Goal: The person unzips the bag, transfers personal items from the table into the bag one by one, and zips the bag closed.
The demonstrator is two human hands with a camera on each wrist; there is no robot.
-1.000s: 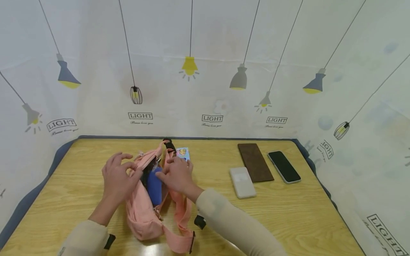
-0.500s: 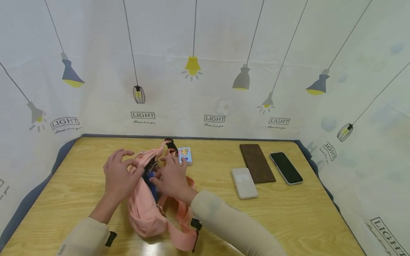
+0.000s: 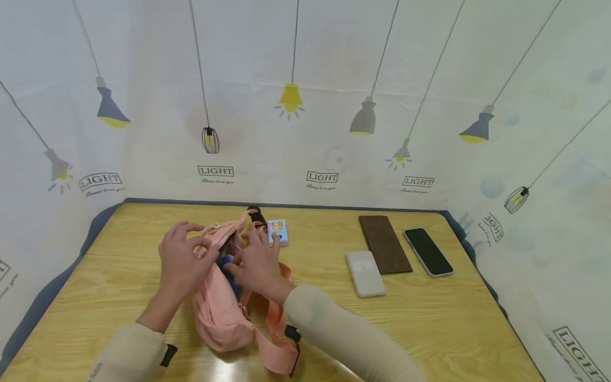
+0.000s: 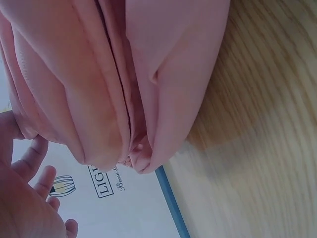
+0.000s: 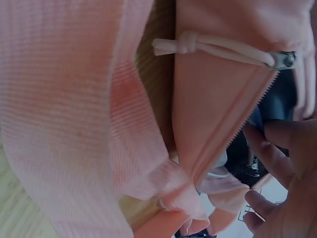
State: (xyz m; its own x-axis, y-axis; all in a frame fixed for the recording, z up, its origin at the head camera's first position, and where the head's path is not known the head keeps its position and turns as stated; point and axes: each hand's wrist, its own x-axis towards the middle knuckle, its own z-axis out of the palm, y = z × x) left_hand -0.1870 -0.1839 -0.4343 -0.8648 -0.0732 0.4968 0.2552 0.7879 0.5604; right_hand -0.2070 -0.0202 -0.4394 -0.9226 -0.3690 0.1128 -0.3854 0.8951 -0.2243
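A pink waist bag (image 3: 220, 318) lies on the table with its zipped mouth open. At the left edge of that mouth, my left hand (image 3: 183, 260) pinches the fabric between thumb and forefinger; the left wrist view shows the other fingers (image 4: 45, 182) loosely spread. My right hand (image 3: 260, 268) reaches into the opening from the right, thumb and forefinger pinching a flat blue object (image 3: 234, 286) that is mostly hidden inside. The right wrist view shows the zip pull (image 5: 283, 60) at the top of the opening and the fingers (image 5: 270, 153) within it.
Behind the bag's strap (image 3: 279, 358) lies a small light-blue packet (image 3: 278, 232) with a cartoon print. On the right are a white power-bank-like block (image 3: 365, 274), a brown flat wallet (image 3: 385, 244) and a phone (image 3: 428, 252). A printed curtain backs the table.
The right hand has moved left and lower into the bag's mouth, and the blue object has sunk deeper. The small packet is more visible. The left hand keeps its grip on the edge.
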